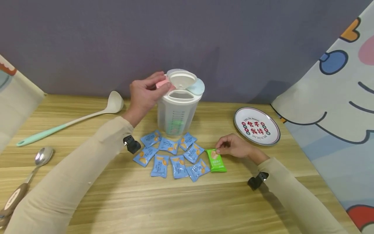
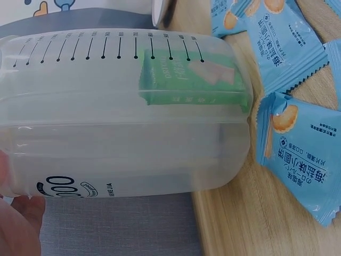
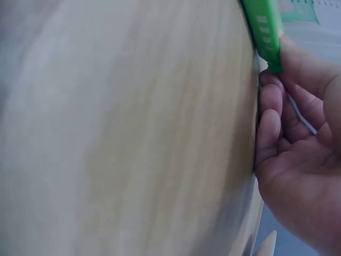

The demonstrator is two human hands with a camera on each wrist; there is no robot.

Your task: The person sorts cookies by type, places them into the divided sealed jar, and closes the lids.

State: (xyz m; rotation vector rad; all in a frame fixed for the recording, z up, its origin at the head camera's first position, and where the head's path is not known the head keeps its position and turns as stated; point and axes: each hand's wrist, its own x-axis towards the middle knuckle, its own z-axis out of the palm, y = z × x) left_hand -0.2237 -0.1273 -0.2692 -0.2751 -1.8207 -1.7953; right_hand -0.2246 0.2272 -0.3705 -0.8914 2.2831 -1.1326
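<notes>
The green packet [image 1: 215, 162] lies in front of the clear canister [image 1: 179, 115] and to its right. Its long axis runs from far to near with a small slant: the far end points a little toward the canister's side, and the near end points toward the person. The right hand [image 1: 233, 146] pinches this far end between thumb and fingers; whether the packet is lifted a little, I cannot tell. The canister stands upright, its long axis vertical. At its top left, the left hand [image 1: 146, 92] grips the edge with the pink flap [image 1: 163, 83], thumb in front.

The left wrist view shows what the head view gives only as a green patch: a second green packet [image 2: 192, 82] is inside the canister, at the bottom, its long axis along the canister's height. The right wrist view shows the thumb on the packet's face and the other fingers bent, which the head view partly hides.

Only the head view shows the whole surroundings. Eight blue packets [image 1: 159, 166] are spread directly in front of the canister, at various angles. The plate [image 1: 270, 122] is to its right; the ladle [image 1: 84, 117] lies to its left, with the bowl end nearer to it, and the spoon [image 1: 43, 156] is farther left and forward.
</notes>
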